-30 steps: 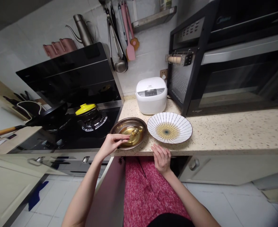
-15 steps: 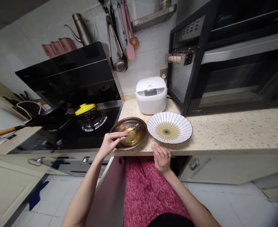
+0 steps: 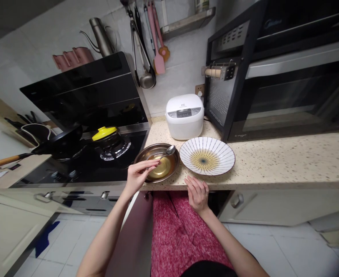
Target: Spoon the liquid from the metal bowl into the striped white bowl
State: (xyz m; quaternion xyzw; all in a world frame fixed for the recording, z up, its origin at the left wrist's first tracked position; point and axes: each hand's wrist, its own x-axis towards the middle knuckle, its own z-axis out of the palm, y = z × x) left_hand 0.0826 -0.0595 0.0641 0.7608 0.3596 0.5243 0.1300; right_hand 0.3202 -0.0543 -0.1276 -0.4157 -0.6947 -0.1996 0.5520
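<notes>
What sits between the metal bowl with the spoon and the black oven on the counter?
In the head view, a white striped plate lies between the metal bowl and the oven, beside the bowl on the speckled counter.

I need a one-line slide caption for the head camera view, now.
Left hand holds a metal spoon over the round steel dish; right hand rests at the speckled counter edge.

Dim, soft overhead light, glare on the glossy hood (image 3: 83, 92), strong wide-angle bending at edges
</notes>
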